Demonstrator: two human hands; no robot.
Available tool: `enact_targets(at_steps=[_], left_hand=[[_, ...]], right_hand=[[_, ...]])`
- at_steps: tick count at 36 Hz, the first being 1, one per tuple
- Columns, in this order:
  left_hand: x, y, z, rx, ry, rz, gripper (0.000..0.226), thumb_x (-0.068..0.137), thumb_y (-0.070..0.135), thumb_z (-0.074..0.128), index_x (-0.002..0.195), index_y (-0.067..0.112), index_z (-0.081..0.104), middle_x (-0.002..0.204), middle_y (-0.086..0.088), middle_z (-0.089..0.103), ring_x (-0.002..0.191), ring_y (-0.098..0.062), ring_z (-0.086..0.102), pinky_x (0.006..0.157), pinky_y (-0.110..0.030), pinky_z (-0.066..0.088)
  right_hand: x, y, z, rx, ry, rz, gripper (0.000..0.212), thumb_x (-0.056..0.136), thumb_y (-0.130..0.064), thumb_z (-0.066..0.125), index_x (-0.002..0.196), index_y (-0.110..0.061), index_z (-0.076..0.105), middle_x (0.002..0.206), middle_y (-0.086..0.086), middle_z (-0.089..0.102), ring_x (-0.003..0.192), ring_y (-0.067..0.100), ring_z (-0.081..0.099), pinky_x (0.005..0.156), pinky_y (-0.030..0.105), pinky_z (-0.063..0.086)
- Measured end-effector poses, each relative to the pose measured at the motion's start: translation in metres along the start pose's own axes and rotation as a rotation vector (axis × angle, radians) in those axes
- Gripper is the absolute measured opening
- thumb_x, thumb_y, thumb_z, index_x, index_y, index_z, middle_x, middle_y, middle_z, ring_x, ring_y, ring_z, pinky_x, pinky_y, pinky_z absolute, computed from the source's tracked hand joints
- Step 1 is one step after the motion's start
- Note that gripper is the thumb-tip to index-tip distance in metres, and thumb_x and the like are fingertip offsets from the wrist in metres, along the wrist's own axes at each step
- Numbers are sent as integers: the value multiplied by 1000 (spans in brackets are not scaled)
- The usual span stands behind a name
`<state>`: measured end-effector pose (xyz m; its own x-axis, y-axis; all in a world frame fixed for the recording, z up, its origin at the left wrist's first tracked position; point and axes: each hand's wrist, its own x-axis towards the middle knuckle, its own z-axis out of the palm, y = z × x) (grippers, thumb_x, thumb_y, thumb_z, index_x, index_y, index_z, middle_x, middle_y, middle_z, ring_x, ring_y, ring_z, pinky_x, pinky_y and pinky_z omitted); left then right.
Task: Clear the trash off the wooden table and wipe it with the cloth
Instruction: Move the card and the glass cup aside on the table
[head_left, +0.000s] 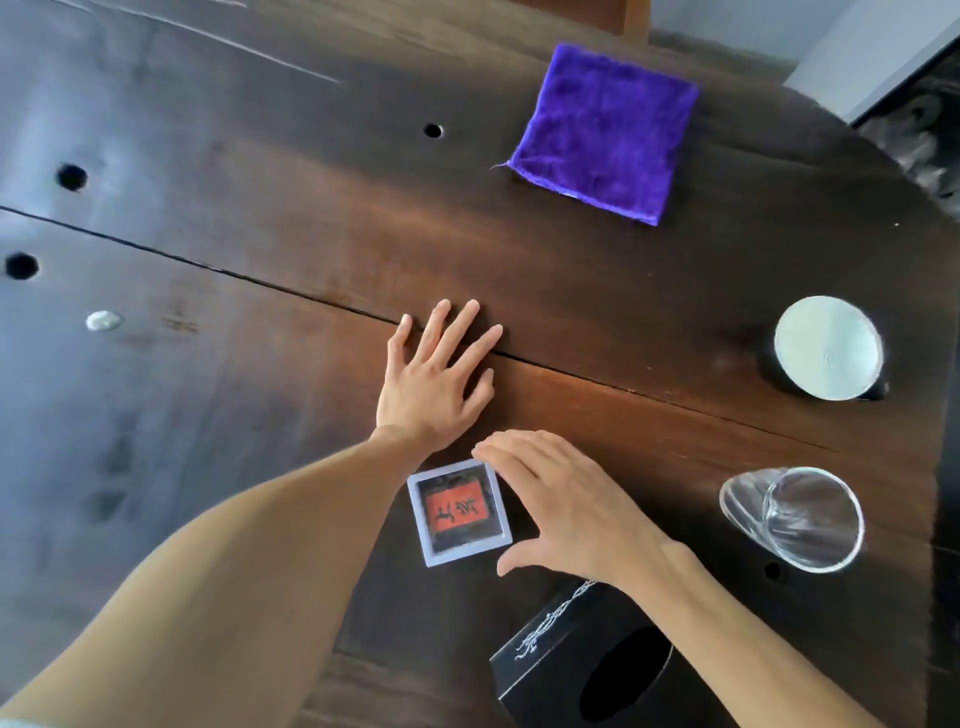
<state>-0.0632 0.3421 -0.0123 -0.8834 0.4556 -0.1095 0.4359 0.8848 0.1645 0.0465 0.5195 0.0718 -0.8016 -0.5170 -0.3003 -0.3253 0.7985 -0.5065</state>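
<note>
- Left hand (434, 382) lies flat on the dark wooden table (260, 218), fingers spread, holding nothing.
- Right hand (563, 506) is open, fingertips touching the far right corner of a small clear square case (460, 512) just left of it.
- A folded purple cloth (605, 132) lies well beyond both hands.

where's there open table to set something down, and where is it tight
Free: the wide stretch of table left of the purple cloth, and the bare band between cloth and white cup. Tight: the near right, where the square box, right hand, black box and glass cluster.
</note>
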Motion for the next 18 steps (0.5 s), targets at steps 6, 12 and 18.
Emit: enact_targets(at_steps=[6,12,18], left_hand=[[1,-1,-2,-12,-3,0,54,104,53,24,157,44,27,171,8,14,159,-22,7,124,-56,8],[0,-2,-1,-36,10,-2,54,104,53,26,157,44,28,171,7,15,159,-22,9,124,-56,10],[1,-3,0,-35,15,-10,54,104,54,25,157,44,27,171,7,14,159,-22,7,125,-56,8]], right_hand=[[15,1,13,-21,-68,-80,110,56,-67,88,145,-26,37,145,-2,52,132,15,52,112,25,15],[24,-4,29,-110,-61,-110,111,54,-68,87,146,-21,44,140,2,58,125,19,59,108,29,29],[21,5,31,-28,-27,-98,101,63,-56,88,147,-23,43,143,-1,56,128,16,56,111,28,28]])
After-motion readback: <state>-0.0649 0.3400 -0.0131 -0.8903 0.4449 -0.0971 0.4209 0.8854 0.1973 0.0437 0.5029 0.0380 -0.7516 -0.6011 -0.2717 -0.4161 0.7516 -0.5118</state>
